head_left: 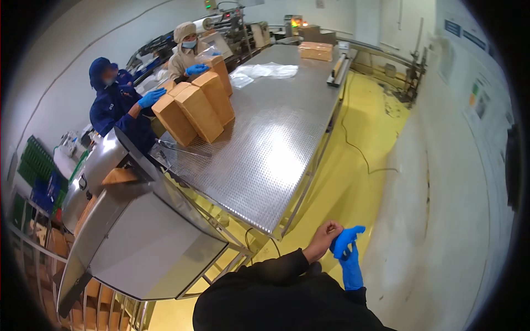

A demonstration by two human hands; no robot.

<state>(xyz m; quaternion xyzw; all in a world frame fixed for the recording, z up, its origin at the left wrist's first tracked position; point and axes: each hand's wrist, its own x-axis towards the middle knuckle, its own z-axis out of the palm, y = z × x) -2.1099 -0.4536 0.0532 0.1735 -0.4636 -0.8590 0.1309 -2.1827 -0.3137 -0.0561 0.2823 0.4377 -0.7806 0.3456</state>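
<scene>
My left hand (324, 239) is bare, with its fingers pinched together at the edge of a blue disposable glove (346, 240). My right hand (350, 263) wears a blue glove that reaches past the wrist. It is closed against the loose glove from the other side, its fingers partly hidden behind it. Both hands are in front of my body, over the yellow floor, to the right of the near corner of the metal table (265, 182).
Tall brown loaf-like blocks (199, 113) stand on the table's left side, where two co-workers in blue gloves handle them. Clear plastic bags (265, 71) lie farther back, near a wrapped brown pack (316, 51). A steel machine (154, 243) stands left; a cable (359, 151) crosses the floor.
</scene>
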